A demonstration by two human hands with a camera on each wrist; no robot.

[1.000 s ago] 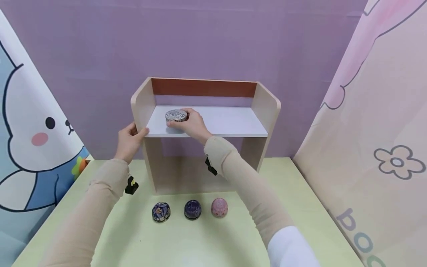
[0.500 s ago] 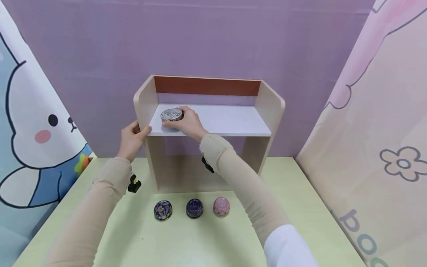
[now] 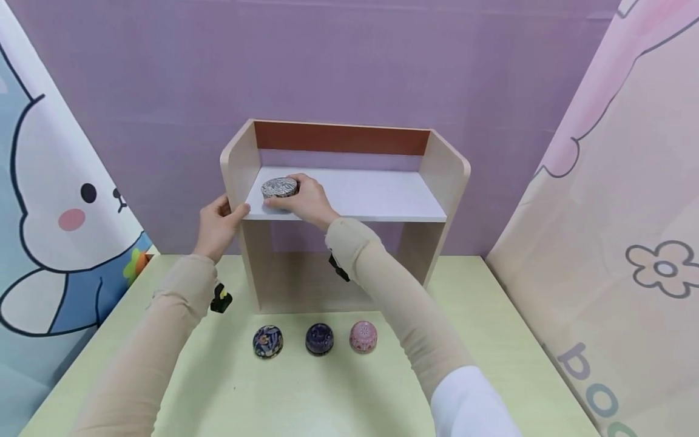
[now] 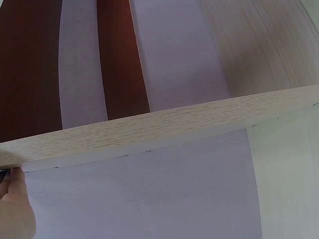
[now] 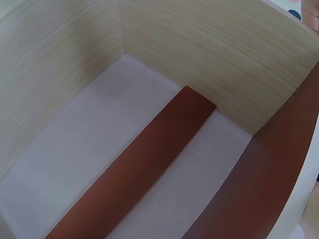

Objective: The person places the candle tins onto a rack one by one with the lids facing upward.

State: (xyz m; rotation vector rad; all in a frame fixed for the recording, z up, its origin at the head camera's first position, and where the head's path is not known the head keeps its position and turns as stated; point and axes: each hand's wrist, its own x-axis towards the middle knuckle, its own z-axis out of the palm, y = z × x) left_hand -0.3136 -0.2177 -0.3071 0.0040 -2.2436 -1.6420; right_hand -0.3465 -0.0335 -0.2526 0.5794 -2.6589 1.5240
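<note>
A round tin (image 3: 279, 187) with a black-and-white patterned lid is at the left part of the white upper shelf (image 3: 360, 191). My right hand (image 3: 311, 203) grips it from the right, thumb at the front and fingers behind. With my left hand (image 3: 217, 227) I hold the front edge of the left side panel (image 3: 240, 167) of the small wooden shelf unit, thumb near the white board's corner. In the left wrist view, part of the left hand (image 4: 17, 209) touches the pale wood panel edge (image 4: 159, 119). The tin is out of sight in both wrist views.
Three small round tins stand in a row on the pale green table (image 3: 284, 400) before the unit: a dark floral one (image 3: 267, 342), a dark purple one (image 3: 319, 339) and a pink one (image 3: 363, 337). A brown back bar (image 3: 344, 138) crosses the unit's top.
My right hand has moved the tin a little to the left along the upper shelf. The left hand keeps its hold on the side panel. The head view has shifted slightly.
</note>
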